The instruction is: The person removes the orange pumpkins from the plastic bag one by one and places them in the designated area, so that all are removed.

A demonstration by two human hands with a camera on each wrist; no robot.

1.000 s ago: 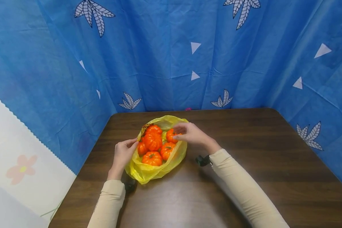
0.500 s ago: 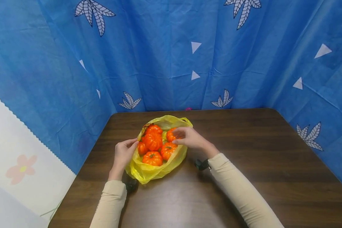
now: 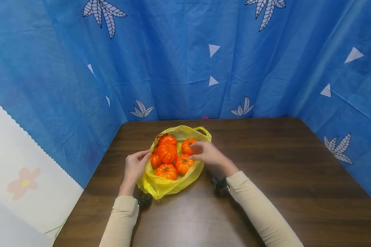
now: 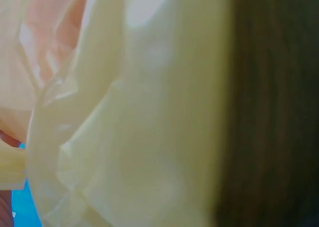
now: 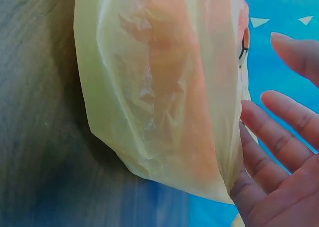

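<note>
A yellow plastic bag (image 3: 160, 188) stands with its mouth open on the table, holding several small ribbed orange pumpkins (image 3: 167, 153). My left hand (image 3: 133, 170) pinches the left rim of the bag between thumb and fingers. At the right rim my right hand (image 3: 211, 157) reaches over the edge, close to a pumpkin (image 3: 184, 164). In the right wrist view the fingers of the right hand (image 5: 284, 152) are spread and relaxed, with some lying against the bag's edge (image 5: 227, 152). Thin yellow film (image 4: 149, 137) fills most of the left wrist view and hides the left fingers.
The bag rests on a dark brown wooden table (image 3: 266, 154). A blue curtain (image 3: 185, 61) with leaf and triangle prints hangs behind it and at the sides. White cloth (image 3: 34, 164) with a flower print is at the left.
The right hand has drawn back slightly toward me, off the back right rim. A bag handle loop there has come into view and spread outward. The left hand has stayed nearly still.
</note>
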